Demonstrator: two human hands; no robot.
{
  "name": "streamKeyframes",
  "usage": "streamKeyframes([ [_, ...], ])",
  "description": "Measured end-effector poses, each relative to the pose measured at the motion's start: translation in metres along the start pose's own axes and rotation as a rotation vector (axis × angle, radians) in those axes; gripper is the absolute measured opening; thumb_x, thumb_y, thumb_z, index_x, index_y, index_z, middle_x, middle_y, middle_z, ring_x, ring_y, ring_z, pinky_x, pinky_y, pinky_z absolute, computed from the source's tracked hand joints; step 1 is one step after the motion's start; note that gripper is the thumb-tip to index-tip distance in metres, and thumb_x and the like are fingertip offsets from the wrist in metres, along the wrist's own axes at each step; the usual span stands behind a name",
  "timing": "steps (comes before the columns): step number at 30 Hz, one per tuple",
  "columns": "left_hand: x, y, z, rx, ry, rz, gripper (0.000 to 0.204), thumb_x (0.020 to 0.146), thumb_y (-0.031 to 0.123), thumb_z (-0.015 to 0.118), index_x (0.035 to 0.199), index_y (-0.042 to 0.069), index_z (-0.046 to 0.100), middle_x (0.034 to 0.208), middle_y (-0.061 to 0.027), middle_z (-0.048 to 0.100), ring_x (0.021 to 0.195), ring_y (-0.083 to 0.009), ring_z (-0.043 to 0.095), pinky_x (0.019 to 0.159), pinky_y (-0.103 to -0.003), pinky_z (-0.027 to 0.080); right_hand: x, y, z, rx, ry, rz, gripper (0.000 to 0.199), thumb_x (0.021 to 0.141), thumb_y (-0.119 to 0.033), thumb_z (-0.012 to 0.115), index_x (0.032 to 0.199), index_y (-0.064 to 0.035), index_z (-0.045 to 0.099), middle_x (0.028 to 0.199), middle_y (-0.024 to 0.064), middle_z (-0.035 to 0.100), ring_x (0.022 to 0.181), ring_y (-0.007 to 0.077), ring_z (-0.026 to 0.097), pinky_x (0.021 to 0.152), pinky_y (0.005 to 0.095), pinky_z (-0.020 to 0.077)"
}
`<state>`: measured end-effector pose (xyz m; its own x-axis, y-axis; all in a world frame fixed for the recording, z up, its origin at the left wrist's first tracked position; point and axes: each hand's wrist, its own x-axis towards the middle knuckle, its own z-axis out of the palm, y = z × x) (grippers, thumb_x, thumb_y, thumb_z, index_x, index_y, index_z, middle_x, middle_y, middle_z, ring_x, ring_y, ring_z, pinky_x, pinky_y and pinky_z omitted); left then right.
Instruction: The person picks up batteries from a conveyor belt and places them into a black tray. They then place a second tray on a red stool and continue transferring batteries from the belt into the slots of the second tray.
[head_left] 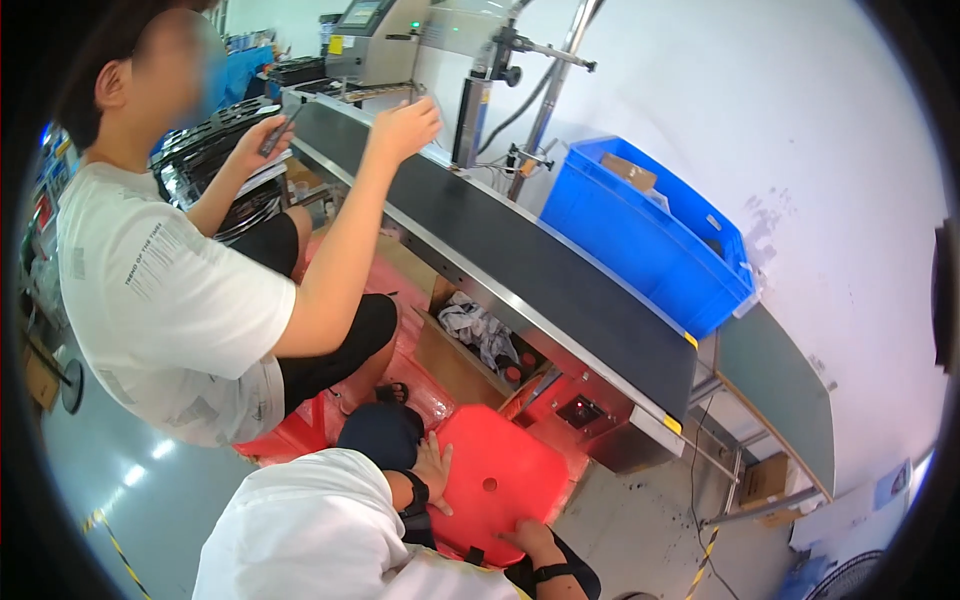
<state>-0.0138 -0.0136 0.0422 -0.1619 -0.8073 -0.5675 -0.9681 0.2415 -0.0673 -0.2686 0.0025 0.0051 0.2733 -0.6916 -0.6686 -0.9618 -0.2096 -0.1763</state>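
Co-worker (pixel 170 270), far left: seated beside the conveyor belt (pixel 520 270), one hand reaching onto it, the other holding a dark pen-like item.

Left hand (pixel 432 470), near centre: grip spread, palm flat on the left edge of the red plastic stool (pixel 495 480), apparently to steady it.

Right hand (pixel 528 540), near: fingers resting on the stool's near edge, pinching nothing.

Cardboard box (pixel 480 335): under the belt, holding crumpled wrappings.

Blue crate (pixel 650 240), far right: beside the belt.
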Motion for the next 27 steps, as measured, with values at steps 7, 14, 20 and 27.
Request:
streamKeyframes([
  [7,0.001,-0.002,-0.001,-0.002,-0.006,0.044,0.138,0.053,0.078,0.060,0.135,-0.016,0.000,0.129,-0.0515,-0.002,0.125,-0.0589,0.014,0.103,-0.058,0.016,0.002,0.005,0.012,0.074,0.170,-0.035,0.064,0.071,-0.061,0.058,0.090,-0.0004,0.064,0.093,0.0205,0.062,0.089,0.0341,0.060,0.078,0.0421,0.0487],
  [14,0.001,-0.001,0.001,-0.050,0.000,0.019,0.139,0.051,0.076,0.064,0.136,-0.014,-0.001,0.132,-0.0491,-0.002,0.127,-0.0571,0.012,0.104,-0.057,0.015,-0.011,-0.001,0.000,0.147,0.170,-0.026,0.060,0.073,-0.058,0.058,0.088,-0.0001,0.064,0.091,0.0214,0.062,0.088,0.0344,0.060,0.077,0.0425,0.0490],
  [20,0.001,0.002,-0.003,-0.014,-0.009,-0.008,0.140,0.050,0.077,0.063,0.138,-0.011,-0.001,0.133,-0.0475,-0.001,0.127,-0.0553,0.015,0.105,-0.053,0.018,0.003,0.010,0.018,0.152,0.264,-0.072,0.057,0.071,-0.057,0.061,0.075,-0.0007,0.063,0.080,0.0209,0.061,0.079,0.0352,0.061,0.072,0.0433,0.0490],
  [27,0.002,0.001,-0.002,-0.006,-0.030,-0.030,0.140,0.051,0.077,0.063,0.138,-0.011,-0.002,0.134,-0.0469,0.000,0.128,-0.0548,0.014,0.105,-0.053,0.018,-0.006,0.000,0.004,0.090,0.173,-0.076,0.061,0.075,-0.057,0.056,0.086,0.0020,0.064,0.090,0.0226,0.061,0.089,0.0349,0.059,0.078,0.0425,0.0482],
])
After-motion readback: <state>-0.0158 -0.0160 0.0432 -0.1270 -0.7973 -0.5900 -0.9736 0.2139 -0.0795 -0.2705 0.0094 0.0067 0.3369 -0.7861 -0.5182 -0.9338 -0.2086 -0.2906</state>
